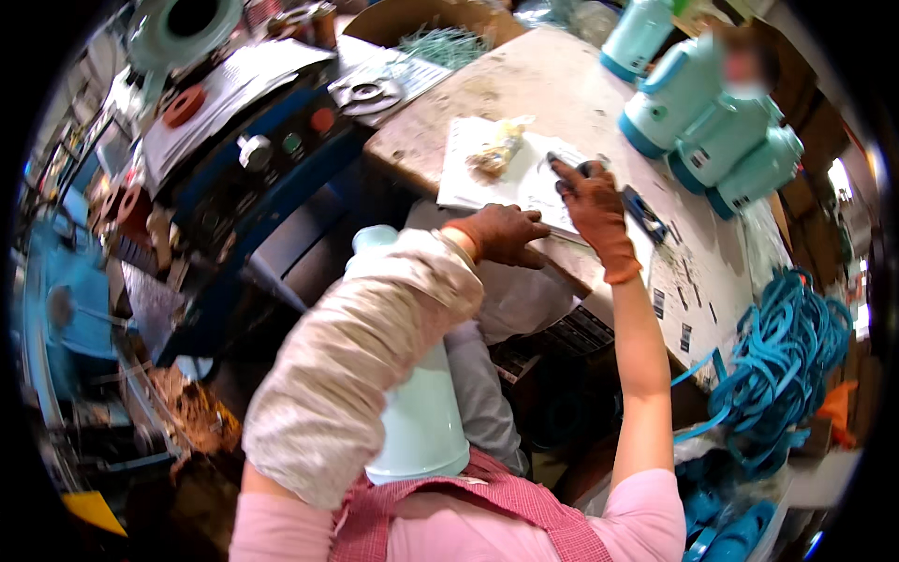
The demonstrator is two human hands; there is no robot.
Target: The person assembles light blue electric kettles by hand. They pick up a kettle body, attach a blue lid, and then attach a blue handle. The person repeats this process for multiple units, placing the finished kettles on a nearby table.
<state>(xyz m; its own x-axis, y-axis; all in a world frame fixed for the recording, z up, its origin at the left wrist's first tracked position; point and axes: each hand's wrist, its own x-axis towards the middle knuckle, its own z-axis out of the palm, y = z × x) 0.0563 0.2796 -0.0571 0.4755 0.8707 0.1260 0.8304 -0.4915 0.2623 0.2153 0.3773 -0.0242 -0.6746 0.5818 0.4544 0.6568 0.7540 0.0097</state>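
Observation:
My left hand (510, 234) wears a rust-brown work glove, its fingers stretched out at the table's near edge beside the white papers (459, 183). Nothing shows in its grip. In a matching glove with darkened fingertips, my right hand (596, 206) reaches onto the papers. Its fingers are bent close together; whatever they pinch is too small to make out. Between my left arm and my body a pale green flask body (421, 421) leans upright, partly covered by my sleeve. A crumpled plastic bag with yellowish contents (496, 150) lies on the papers.
Several pale green flasks (726, 140) stand at the table's far right. A dark blue tool (644, 215) lies right of my right hand, near small dark scraps. Blue straps (782, 361) are heaped at the right. A machine panel with knobs (272, 145) stands left of the table (543, 70).

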